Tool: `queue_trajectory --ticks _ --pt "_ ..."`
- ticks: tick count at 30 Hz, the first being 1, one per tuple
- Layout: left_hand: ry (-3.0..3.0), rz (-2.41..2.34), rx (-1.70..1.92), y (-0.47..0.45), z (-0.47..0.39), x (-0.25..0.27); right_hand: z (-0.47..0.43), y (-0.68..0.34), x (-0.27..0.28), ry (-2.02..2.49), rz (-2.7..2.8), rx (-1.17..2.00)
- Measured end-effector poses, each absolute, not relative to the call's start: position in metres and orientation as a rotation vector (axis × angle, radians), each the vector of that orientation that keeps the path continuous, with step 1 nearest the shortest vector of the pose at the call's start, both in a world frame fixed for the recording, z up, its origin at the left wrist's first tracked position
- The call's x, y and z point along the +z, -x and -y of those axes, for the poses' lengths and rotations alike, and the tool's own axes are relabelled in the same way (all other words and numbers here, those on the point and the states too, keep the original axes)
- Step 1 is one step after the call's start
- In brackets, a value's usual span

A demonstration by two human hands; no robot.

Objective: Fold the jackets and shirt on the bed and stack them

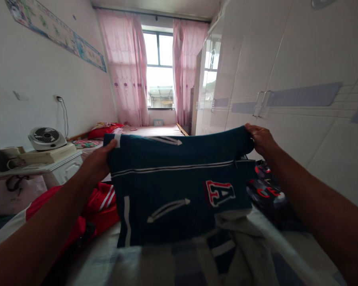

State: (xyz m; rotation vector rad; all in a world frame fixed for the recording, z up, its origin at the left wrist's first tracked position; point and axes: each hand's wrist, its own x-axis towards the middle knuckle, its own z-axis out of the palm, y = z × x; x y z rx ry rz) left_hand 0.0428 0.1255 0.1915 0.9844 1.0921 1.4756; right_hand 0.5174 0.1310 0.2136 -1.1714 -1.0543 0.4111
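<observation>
Stretched between my two hands is a dark teal jacket [167,186] with white stripes, arrow-like white marks and a red-edged letter A. My left hand [100,161] pinches its upper left corner by a white band. At the upper right corner, my right hand [261,139] grips the cloth with closed fingers. The jacket hangs sideways above a bed with a pale checked sheet [158,264]. Grey sleeve cloth [241,238] droops from its lower right onto the bed. Part of the bed behind the jacket is hidden.
Red and white clothing [98,202] lies to the left, dark printed clothing [268,190] to the right. A fan [47,138] stands on a white cabinet [68,169], with a pink bag [18,194] beside it. White wardrobes [286,59] line the right; a window with pink curtains [125,71] is ahead.
</observation>
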Motion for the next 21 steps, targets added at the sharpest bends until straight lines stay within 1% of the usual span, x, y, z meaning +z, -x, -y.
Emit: queue_trajectory --ticks 3,5,7,9,11,13,15,17,21 --pt "-1.112 -0.914 1.624 -0.043 -0.131 0.217 -0.12 -0.526 0.224 1.158 1.04 0.227" --pt "-1.208 -0.893 1.617 -0.032 -0.116 0.216 -0.095 -0.534 0.222 1.184 1.096 0.195" --pt "-1.24 -0.986 1.506 -0.017 -0.093 0.193 -0.06 -0.542 0.204 1.316 1.17 0.204" --pt "-1.164 -1.183 1.302 -0.002 -0.066 0.15 -0.02 -0.548 0.169 1.569 1.302 0.242" --pt "-1.054 -1.37 1.046 0.007 -0.038 0.096 0.017 -0.553 0.124 1.778 1.459 0.385" --pt "-1.001 -1.442 0.869 0.011 -0.013 0.047 0.048 -0.556 0.079 1.925 1.583 0.572" --pt "-0.973 -1.532 0.856 0.009 0.005 0.015 0.067 -0.555 0.046 2.004 1.591 0.643" --pt "-0.982 -1.643 0.886 0.004 0.013 0.004 0.074 -0.549 0.032 2.038 1.561 0.605" --pt "-1.184 -1.711 0.875 -0.008 0.014 0.021 0.067 -0.526 0.04 2.106 1.613 0.376"
